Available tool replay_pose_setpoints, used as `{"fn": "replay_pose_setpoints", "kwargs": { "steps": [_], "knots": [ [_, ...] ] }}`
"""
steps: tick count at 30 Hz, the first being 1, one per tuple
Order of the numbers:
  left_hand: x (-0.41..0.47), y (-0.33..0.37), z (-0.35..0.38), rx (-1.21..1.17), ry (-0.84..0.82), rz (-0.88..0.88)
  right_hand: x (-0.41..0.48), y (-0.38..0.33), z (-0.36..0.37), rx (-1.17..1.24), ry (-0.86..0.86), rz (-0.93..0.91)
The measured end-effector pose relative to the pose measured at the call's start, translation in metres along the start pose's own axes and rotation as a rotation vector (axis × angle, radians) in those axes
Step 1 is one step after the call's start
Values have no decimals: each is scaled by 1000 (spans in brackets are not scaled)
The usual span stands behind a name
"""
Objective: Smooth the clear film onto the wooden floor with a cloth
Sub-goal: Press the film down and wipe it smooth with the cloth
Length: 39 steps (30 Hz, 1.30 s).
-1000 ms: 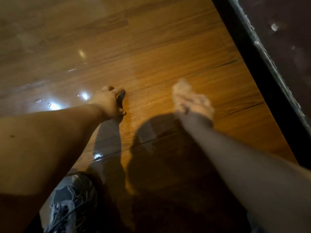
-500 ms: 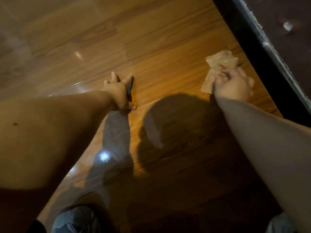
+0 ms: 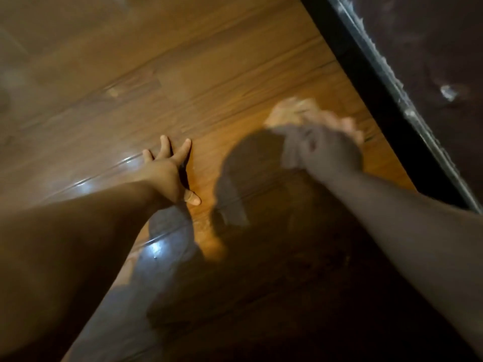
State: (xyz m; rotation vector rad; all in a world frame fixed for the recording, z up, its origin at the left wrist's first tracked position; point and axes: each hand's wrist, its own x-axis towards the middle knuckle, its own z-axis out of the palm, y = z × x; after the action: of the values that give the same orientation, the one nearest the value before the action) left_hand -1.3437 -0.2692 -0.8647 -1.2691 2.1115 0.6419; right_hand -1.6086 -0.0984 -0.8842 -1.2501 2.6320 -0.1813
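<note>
Two bare hands work low over the wooden floor (image 3: 222, 64), and there is one cloth and one sheet of film between them.

The left hand (image 3: 170, 173) lies flat with its fingers straight and spread wide. Three fingertips and the thumb show, and it holds nothing, only pressing down. The clear film (image 3: 78, 158) lies under this palm and runs away from it to the left, glossy and hazy over the boards. Two bright glints sit on it, one just left of the wrist and one nearer the person below the forearm, each along a raised crease.

The right hand (image 3: 329, 152) is smeared by motion and sits in shadow. Its fingers look curled over the single pale cloth (image 3: 292, 111), which bunches out past the knuckles on the far side and touches the floor. Whether the film reaches under the cloth I cannot tell.

Just right of this grip runs one dark strip (image 3: 371, 100) along the floor's edge, with a dark speckled surface (image 3: 431, 48) beyond it. One shadow falls on the boards between the two hands.
</note>
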Motion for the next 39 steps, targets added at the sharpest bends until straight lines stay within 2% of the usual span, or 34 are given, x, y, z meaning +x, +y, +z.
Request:
{"fn": "replay_pose_setpoints", "kwargs": {
  "steps": [2,4,7,8,10,12,14,15,18,19,22,26,28,30,32,34,37,39],
  "knots": [
    [1,1,-1,-17,-13,-7,22,20,-11,-58,1,222],
    [5,0,-10,-43,-11,-26,32,2,-17,-123,-7,176],
    [0,4,-5,-45,-49,-39,-1,-46,-10,-133,82,-331],
    [-3,5,1,-35,-57,-30,-14,-60,-3,-112,-37,-444],
    [-4,13,-3,-54,-72,-22,-14,-77,-3,-31,-266,-591],
    [-3,13,-10,-81,-57,-42,5,-81,-1,-21,-263,-662],
    [-6,17,-7,-82,-57,-33,30,-60,-6,-121,-152,-580],
    [-4,14,-10,-79,-54,-32,50,-50,-7,-127,-102,-465],
    [-2,14,-15,-101,-75,-30,102,-6,-21,8,-25,39],
    [-2,14,-16,-99,-84,-27,108,-2,-25,3,-13,131],
    [-8,8,-12,-134,-114,-66,94,-50,-6,-41,-31,92],
    [-10,11,-11,-147,-130,-58,56,-102,9,-29,-157,-432],
    [-4,9,-15,-144,-116,-47,66,-101,11,-46,-174,-579],
    [-2,10,-18,-139,-101,-46,86,-87,11,-75,-137,-537],
    [-2,6,-20,-146,-101,-50,117,-65,1,-199,-55,-366],
    [-3,5,-19,-127,-109,-55,145,-32,-9,-323,-53,-200],
    [-1,3,-19,-98,-110,-57,153,-4,-19,-268,-137,-148],
    [2,6,-20,-92,-101,-41,145,-2,-16,-193,-116,-92]
  ]
}}
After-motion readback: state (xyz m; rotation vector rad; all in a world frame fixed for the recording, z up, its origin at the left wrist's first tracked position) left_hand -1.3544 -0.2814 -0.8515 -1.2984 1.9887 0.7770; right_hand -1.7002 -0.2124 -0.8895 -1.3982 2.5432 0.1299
